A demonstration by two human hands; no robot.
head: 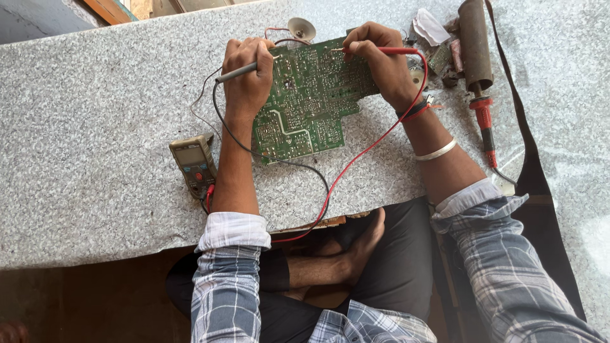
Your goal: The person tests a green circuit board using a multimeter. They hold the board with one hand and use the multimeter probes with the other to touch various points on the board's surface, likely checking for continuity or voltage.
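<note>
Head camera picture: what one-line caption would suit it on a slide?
Left hand and right hand press black probe and red probe onto a green circuit board beside a meter.

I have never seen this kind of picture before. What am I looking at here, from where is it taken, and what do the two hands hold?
There is no machine here: a person works with two bare hands. The single picture comes from a camera worn on the person's head, looking down, so you see checked sleeves and crossed legs below.

The person sits at a speckled grey stone table. On it lies a green circuit board. The left hand holds a grey-black test probe against the board; the right hand holds a red test probe on it. A black and a red wire run from the probes to a small handheld meter lying left of the board.

To the right lie a soldering iron with a red handle, a rusty brown cylinder and some small parts.
</note>
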